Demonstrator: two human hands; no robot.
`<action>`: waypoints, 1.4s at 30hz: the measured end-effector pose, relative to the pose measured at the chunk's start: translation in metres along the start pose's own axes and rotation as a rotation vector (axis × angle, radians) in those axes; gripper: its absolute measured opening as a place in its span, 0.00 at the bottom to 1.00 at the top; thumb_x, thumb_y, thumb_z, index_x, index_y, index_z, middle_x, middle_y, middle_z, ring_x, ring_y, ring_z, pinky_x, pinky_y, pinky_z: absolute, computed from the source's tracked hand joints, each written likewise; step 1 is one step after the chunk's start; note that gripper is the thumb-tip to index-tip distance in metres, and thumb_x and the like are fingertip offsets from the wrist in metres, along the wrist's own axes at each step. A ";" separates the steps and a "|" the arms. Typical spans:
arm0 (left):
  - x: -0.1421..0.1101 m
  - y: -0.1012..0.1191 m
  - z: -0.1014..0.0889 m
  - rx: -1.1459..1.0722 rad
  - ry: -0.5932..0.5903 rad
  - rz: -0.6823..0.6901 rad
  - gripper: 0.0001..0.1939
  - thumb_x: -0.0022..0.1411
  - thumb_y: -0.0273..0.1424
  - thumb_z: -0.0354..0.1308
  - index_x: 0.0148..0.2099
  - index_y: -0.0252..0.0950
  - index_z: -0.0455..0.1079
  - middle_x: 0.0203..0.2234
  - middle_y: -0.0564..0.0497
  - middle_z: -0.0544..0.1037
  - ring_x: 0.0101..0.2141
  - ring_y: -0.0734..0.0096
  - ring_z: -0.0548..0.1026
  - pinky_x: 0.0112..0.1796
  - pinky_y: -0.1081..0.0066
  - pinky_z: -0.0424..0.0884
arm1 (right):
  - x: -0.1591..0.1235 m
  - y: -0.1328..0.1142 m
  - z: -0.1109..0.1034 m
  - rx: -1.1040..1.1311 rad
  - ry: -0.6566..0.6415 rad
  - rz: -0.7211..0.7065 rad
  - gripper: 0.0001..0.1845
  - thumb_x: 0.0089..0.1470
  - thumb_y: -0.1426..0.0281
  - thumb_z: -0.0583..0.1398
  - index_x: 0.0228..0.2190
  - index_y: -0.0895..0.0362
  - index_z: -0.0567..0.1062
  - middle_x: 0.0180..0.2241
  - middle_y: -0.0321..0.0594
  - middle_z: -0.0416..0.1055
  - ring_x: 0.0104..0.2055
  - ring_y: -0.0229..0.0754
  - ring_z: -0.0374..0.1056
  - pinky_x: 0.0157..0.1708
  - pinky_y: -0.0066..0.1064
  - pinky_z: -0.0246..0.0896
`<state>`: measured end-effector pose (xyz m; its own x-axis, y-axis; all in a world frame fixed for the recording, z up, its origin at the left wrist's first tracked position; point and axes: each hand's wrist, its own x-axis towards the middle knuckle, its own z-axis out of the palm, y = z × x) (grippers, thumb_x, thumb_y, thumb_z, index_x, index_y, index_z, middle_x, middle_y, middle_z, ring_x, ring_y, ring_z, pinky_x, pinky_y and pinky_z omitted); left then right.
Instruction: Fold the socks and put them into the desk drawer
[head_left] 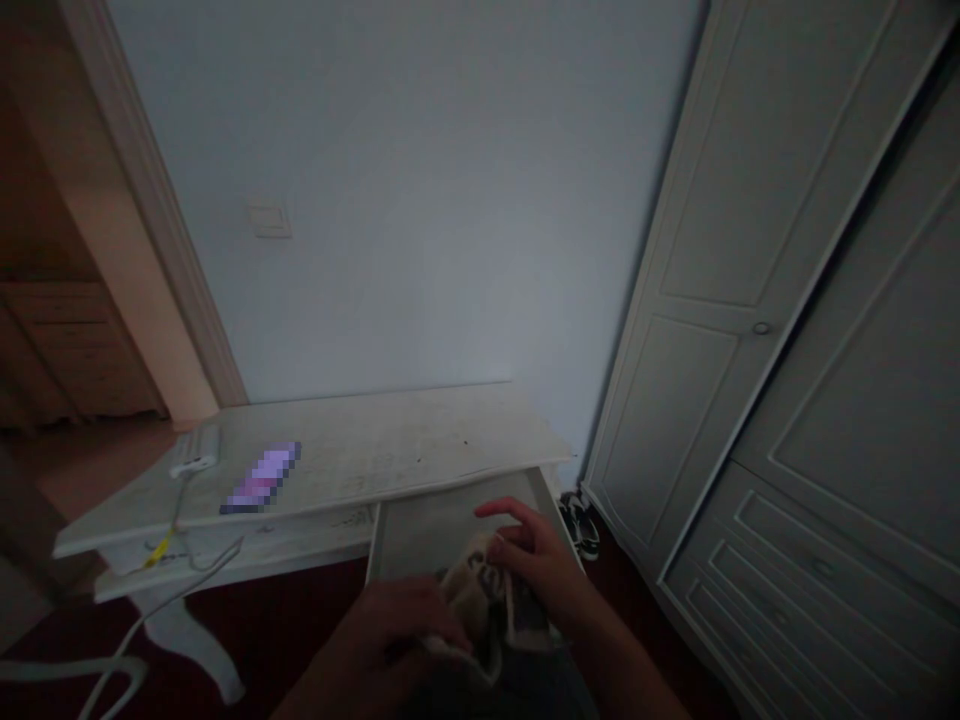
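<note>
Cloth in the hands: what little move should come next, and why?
Perhaps lower the cloth gently toward the drawer. That seems sensible because the drawer is pulled open close by, a bare patch of its floor shows beyond the cloth, and the left hand and right hand both hold the cloth.

Console table (390, 425) at 11–12; its drawer (409, 530) out at 12, cloth bundle (476, 590) over near end. Phone (261, 480) on tbl, abt 11, power strip (196, 448) just left. Sneakers (579, 525) on flr, 1; wardrobe (697, 270), 2.
</note>
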<state>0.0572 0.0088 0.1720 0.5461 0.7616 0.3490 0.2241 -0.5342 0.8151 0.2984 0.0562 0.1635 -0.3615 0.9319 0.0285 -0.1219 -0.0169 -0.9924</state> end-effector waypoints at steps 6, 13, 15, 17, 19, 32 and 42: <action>0.007 0.001 0.036 0.634 0.095 0.355 0.06 0.70 0.37 0.66 0.47 0.54 0.83 0.38 0.53 0.81 0.40 0.67 0.76 0.39 0.71 0.70 | 0.008 0.005 0.029 0.271 -0.140 0.222 0.23 0.48 0.67 0.68 0.48 0.54 0.81 0.26 0.30 0.73 0.26 0.35 0.65 0.26 0.25 0.56; 0.013 -0.018 0.044 0.837 0.262 0.542 0.11 0.68 0.44 0.68 0.34 0.46 0.78 0.53 0.56 0.81 0.58 0.63 0.71 0.59 0.61 0.59 | -0.002 0.019 0.044 0.482 -0.198 0.109 0.24 0.62 0.51 0.63 0.46 0.58 0.82 0.43 0.44 0.80 0.47 0.44 0.74 0.50 0.31 0.65; 0.013 -0.017 0.045 0.825 0.218 0.529 0.12 0.70 0.42 0.66 0.34 0.45 0.77 0.47 0.55 0.83 0.53 0.65 0.75 0.57 0.61 0.61 | -0.005 0.019 0.039 0.493 -0.225 0.140 0.27 0.64 0.48 0.61 0.51 0.56 0.80 0.41 0.43 0.80 0.43 0.43 0.76 0.44 0.31 0.66; 0.013 -0.015 0.046 0.783 0.239 0.543 0.12 0.73 0.40 0.63 0.34 0.44 0.77 0.37 0.55 0.82 0.45 0.67 0.79 0.52 0.64 0.65 | -0.008 0.018 0.035 0.473 -0.255 0.169 0.31 0.66 0.44 0.58 0.54 0.55 0.77 0.39 0.42 0.80 0.39 0.42 0.76 0.40 0.30 0.66; 0.012 -0.013 0.042 0.748 0.300 0.500 0.12 0.75 0.37 0.59 0.38 0.45 0.79 0.36 0.54 0.82 0.41 0.69 0.79 0.48 0.66 0.68 | -0.012 0.015 0.032 0.381 -0.248 0.107 0.32 0.66 0.42 0.56 0.55 0.53 0.76 0.42 0.43 0.80 0.41 0.44 0.76 0.40 0.31 0.65; 0.007 -0.012 0.008 0.216 0.431 0.020 0.10 0.66 0.32 0.62 0.42 0.50 0.84 0.45 0.51 0.83 0.44 0.63 0.83 0.45 0.68 0.80 | -0.016 0.016 0.016 -0.325 0.123 -0.248 0.22 0.66 0.50 0.60 0.34 0.54 0.82 0.32 0.38 0.76 0.38 0.46 0.71 0.40 0.34 0.65; 0.005 -0.008 0.016 0.198 0.249 -0.007 0.11 0.71 0.39 0.61 0.43 0.51 0.86 0.52 0.48 0.79 0.49 0.63 0.81 0.50 0.68 0.79 | -0.018 0.013 0.019 -0.381 0.162 -0.329 0.22 0.69 0.49 0.58 0.42 0.53 0.81 0.36 0.39 0.78 0.39 0.45 0.72 0.38 0.31 0.66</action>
<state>0.0711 0.0109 0.1594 0.3354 0.8190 0.4656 0.3936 -0.5708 0.7206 0.2859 0.0325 0.1519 -0.2095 0.9102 0.3572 0.1505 0.3909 -0.9080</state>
